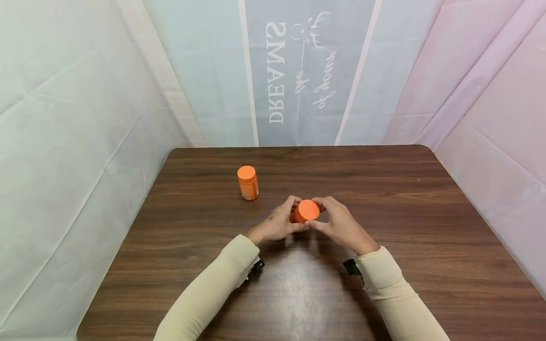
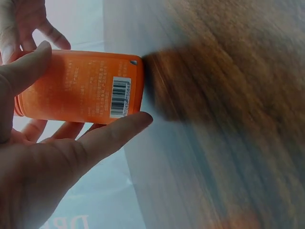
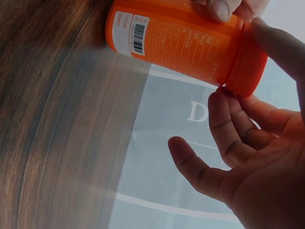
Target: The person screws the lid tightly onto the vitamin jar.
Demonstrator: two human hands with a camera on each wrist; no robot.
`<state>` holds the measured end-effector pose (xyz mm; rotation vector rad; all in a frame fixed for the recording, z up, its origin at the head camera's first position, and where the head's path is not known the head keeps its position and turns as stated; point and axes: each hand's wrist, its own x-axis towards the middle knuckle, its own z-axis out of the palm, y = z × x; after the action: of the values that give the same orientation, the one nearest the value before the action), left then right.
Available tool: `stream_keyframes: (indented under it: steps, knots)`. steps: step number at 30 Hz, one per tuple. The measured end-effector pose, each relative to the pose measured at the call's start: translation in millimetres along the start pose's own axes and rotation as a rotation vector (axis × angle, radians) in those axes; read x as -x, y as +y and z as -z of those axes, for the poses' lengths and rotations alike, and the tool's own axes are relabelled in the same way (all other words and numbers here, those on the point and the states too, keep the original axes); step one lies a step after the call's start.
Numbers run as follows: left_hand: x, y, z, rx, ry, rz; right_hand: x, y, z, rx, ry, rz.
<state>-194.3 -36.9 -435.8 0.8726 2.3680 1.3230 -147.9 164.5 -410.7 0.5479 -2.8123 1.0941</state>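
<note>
An orange pill bottle (image 1: 308, 210) with an orange screw cap (image 3: 248, 62) is between both hands near the table's middle. My left hand (image 1: 279, 221) holds its body, thumb on one side and fingers on the other; a label with a barcode (image 2: 120, 97) faces the left wrist camera. Around the cap, the thumb and fingertips of my right hand (image 1: 339, 222) pinch the rim, while its little finger sticks out free in the right wrist view. A second orange bottle (image 1: 248, 183), capped, stands upright farther back to the left.
The dark wood-grain table (image 1: 192, 227) has rounded back corners. Pale cloth walls (image 1: 85, 142) rise along its left, right and back edges, the back one (image 1: 298, 71) printed with mirrored lettering.
</note>
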Motion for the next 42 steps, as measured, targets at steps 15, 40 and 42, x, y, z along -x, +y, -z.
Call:
stream_keyframes:
  steps: [15, 40, 42]
  knots:
    - [-7.6, 0.4, -4.5, -0.037, 0.001, 0.024, -1.9, 7.6, 3.7, 0.023, 0.021, -0.001]
    - [-25.8, 15.9, -16.3, 0.044, 0.127, 0.204, 0.0, 22.5, 16.6, 0.051, 0.099, -0.033]
    - [-27.3, 17.4, -18.1, 0.05, 0.132, 0.199, 0.8, 24.4, 16.9, 0.051, 0.118, -0.031]
